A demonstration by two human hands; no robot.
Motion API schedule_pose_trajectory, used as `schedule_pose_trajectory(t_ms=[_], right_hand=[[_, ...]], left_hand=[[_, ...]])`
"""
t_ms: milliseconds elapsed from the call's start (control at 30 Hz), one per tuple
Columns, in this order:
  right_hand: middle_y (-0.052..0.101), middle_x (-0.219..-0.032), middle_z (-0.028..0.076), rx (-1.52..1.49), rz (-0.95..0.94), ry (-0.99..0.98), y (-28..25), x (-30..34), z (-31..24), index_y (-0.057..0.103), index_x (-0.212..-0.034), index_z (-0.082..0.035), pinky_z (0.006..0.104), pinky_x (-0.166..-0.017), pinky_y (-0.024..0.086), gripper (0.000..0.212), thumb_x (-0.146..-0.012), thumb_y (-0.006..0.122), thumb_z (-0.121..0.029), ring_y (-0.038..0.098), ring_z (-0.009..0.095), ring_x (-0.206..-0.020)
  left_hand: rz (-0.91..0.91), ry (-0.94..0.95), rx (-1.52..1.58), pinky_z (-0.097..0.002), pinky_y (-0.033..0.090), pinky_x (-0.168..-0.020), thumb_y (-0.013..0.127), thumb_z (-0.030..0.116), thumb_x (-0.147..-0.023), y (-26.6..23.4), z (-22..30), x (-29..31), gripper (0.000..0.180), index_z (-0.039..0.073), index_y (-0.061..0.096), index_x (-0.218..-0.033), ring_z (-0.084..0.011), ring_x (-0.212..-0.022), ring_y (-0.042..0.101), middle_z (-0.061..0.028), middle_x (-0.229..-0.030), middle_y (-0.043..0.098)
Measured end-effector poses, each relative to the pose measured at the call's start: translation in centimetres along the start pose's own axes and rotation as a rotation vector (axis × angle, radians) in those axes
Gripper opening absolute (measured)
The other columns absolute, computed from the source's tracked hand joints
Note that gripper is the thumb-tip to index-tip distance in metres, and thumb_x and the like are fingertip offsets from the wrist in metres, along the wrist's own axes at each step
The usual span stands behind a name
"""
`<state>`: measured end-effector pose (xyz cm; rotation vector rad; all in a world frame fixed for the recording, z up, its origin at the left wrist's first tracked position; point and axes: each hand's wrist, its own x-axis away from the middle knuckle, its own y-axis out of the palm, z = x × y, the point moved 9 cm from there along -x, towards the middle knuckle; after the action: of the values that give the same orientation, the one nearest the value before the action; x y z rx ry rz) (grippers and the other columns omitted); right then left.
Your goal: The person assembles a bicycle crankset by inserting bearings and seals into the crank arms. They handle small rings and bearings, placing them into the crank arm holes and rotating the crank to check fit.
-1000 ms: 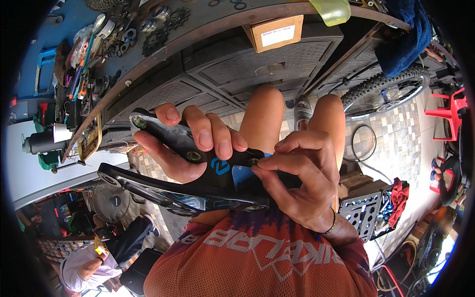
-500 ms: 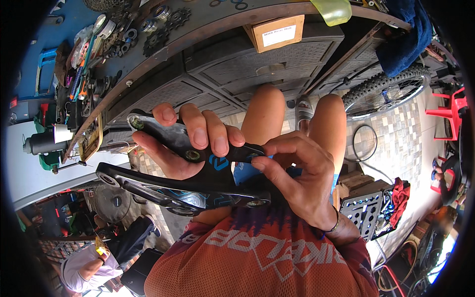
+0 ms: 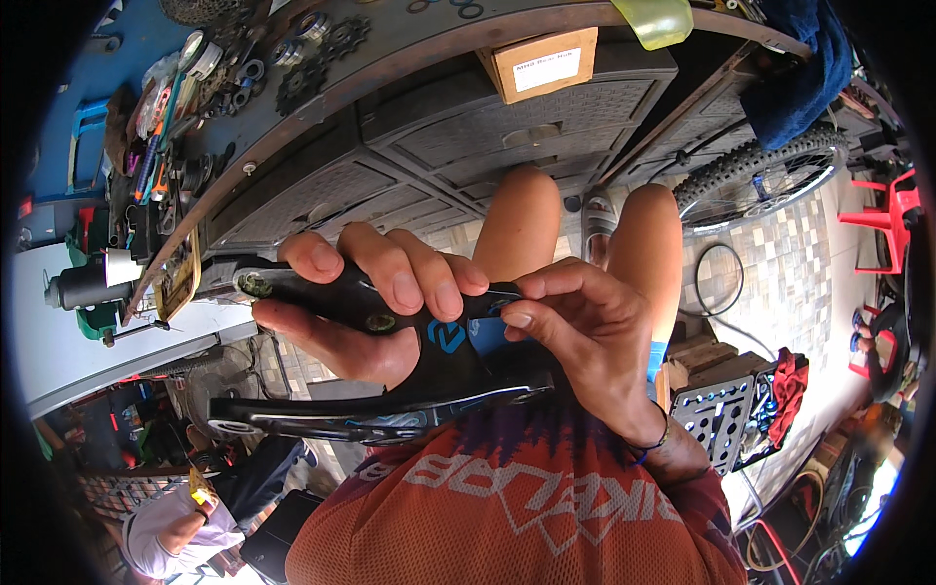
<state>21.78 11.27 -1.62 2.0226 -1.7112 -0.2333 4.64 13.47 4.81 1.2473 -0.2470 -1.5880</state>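
A black bicycle suspension rocker link with a blue emblem hangs over my lap, its two arms linked by a bridge. My left hand wraps the upper arm, fingers over the far side and thumb beneath. Two round bearing seats with greenish grease show in that arm, one at its left tip and one under the fingers. The thumb and index finger of my right hand pinch the right tip of the same arm; any small part between them is hidden. Below lies the lower arm, seen almost edge-on.
Ahead, a workbench carries sprockets, bearings and tools above dark drawers. A cardboard box sits at its edge. To the right are a bicycle wheel, a red stool and a tool tray. Someone sits lower left.
The link has tipped, so its lower arm shows more edge-on and sits a little lower at its left end. My left hand shifted slightly with it; the right-hand pinch stays at the tip.
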Motion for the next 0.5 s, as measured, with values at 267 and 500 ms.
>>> schedule_pose_trajectory(t_ms=[267, 500], right_hand=[[0.079, -0.097, 0.011, -0.016, -0.054, -0.06, 0.16, -0.15, -0.2, 0.07, -0.106, 0.004, 0.0286, -0.084, 0.062, 0.02, -0.091, 0.082, 0.005, 0.079, 0.017, -0.095], [0.078, -0.097, 0.009, 0.028, -0.048, -0.047, 0.0, -0.66, 0.2, 0.07, -0.106, 0.004, 0.0276, -0.081, 0.061, 0.021, -0.09, 0.084, 0.004, 0.077, 0.015, -0.091]], left_hand=[[-0.005, 0.029, -0.043, -0.0624, 0.064, -0.077, 0.023, 0.07, -0.11, 0.49, 0.29, -0.01, 0.07, 0.009, 0.045, -0.132, -0.0372, -0.074, 0.07, -0.0209, -0.095, 0.062], [0.038, 0.045, -0.081, -0.062, 0.065, -0.075, 0.025, 0.07, -0.109, 0.46, 0.31, 0.15, 0.069, 0.008, 0.047, -0.131, -0.0371, -0.073, 0.071, -0.0207, -0.092, 0.062]])
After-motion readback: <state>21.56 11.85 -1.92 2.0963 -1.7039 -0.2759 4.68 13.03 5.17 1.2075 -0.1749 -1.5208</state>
